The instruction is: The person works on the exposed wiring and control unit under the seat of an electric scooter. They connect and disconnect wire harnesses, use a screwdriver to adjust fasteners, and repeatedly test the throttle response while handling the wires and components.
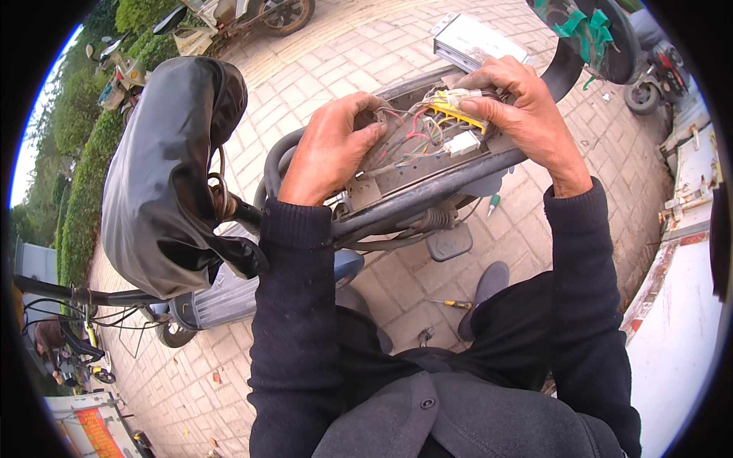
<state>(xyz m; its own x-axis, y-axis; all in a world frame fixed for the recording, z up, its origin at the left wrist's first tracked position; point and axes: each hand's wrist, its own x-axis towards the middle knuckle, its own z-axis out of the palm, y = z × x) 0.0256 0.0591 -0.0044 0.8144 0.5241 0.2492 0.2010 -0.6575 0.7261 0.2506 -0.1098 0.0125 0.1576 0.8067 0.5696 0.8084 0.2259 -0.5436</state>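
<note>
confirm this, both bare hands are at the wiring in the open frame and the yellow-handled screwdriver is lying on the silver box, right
No: the yellow-handled screwdriver is not on the silver box. The head view shows it on the paving beside the right shoe. The left hand and right hand are at the wiring in the open frame.

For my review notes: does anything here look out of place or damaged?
Yes. Multicoloured wires lie loose and tangled in an open frame. A yellow-handled screwdriver lies on the paving by the right shoe, where it might be stepped on. At upper right, green tape hangs raggedly from a dark round part.
</note>
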